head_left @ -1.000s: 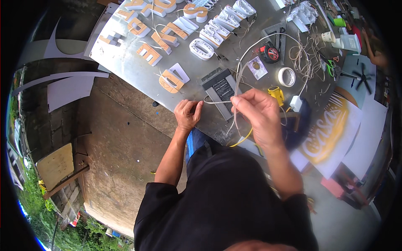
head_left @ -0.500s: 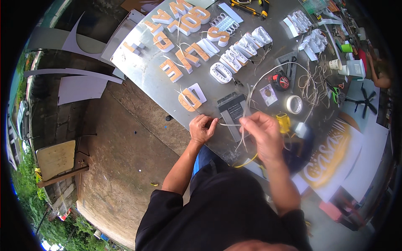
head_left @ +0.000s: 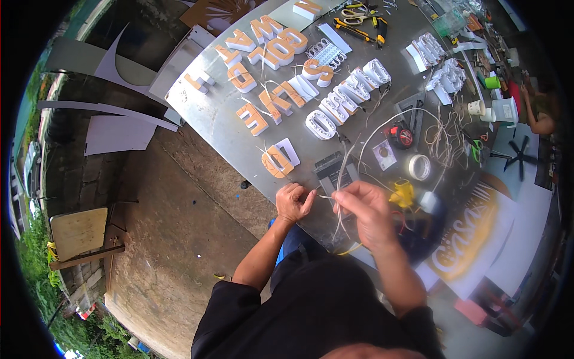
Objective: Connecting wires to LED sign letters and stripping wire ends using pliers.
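My left hand is closed at the table's near edge, pinching a thin pale wire. My right hand grips the same wire and loose strands that hang down, with thumb and forefinger pressed together. Beneath them lies a grey power supply box. A tan-and-white block letter lies above my left hand. Right of the box are a yellow tool, a roll of white tape, a tape measure and a white plug.
The metal table holds several block letters, pliers, tangled wire and cups. A board leans at left. A printed panel lies at lower right. Another person shows at far right.
My view has shifted, so the table and its items sit lower in the picture. Both my hands appear lower too, still holding the wire.
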The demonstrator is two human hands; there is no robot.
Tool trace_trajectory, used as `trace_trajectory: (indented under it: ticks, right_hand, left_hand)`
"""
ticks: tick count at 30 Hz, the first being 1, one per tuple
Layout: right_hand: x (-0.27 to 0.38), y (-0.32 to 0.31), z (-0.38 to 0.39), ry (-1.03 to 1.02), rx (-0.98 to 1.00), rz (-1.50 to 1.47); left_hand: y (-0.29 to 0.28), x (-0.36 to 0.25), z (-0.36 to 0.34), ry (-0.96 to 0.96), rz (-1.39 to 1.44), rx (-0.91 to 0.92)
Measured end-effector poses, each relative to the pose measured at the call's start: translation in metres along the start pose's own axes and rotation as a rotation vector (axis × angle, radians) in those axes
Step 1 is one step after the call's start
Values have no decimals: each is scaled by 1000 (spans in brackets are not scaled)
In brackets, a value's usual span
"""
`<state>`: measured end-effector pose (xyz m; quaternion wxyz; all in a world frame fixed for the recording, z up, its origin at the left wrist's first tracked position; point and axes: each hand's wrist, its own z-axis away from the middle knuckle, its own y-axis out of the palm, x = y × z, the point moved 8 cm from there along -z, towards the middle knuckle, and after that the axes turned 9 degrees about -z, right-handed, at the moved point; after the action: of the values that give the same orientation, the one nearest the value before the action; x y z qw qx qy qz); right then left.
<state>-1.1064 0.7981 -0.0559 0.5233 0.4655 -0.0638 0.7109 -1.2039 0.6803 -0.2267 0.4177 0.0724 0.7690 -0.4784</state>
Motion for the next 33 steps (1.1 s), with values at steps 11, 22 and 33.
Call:
trace_trajectory:
  ticks: [11, 22, 33]
  right_hand:
    - [-5, -1, 4, 4, 2, -7]
    - [-11, -43, 31, -83, -117, -48]
    - [-24, -45, 41, -75, -88, -12]
  left_hand:
    - [-3, 2, 2, -7, -9, 10]
    - [4, 0, 2, 5, -5, 58]
    - [2, -2, 4, 13, -4, 40]
